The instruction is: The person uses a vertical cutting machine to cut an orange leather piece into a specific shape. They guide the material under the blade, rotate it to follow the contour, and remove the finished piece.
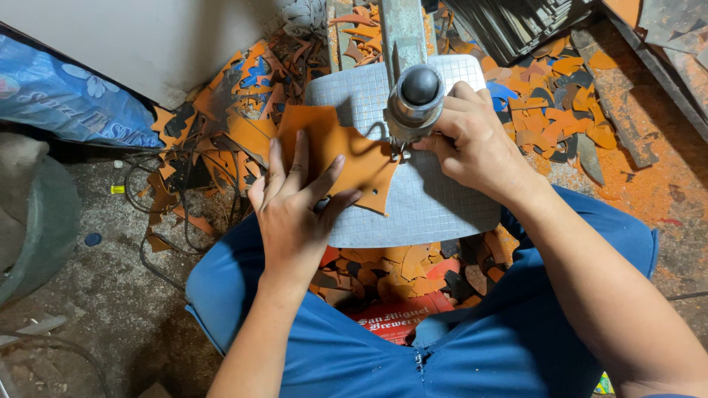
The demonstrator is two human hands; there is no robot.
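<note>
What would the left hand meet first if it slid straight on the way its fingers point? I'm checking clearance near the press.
Already flat on the orange sheet, the left hand would probably next reach scrap offcuts; depth is unclear.

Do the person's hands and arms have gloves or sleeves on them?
No gloves and no sleeves in view. The left hand and the right hand are bare, with short plain fingernails and no rings, watch or bracelets showing. Both forearms are uncovered. The only clothing in view is blue cloth over the legs.
</note>
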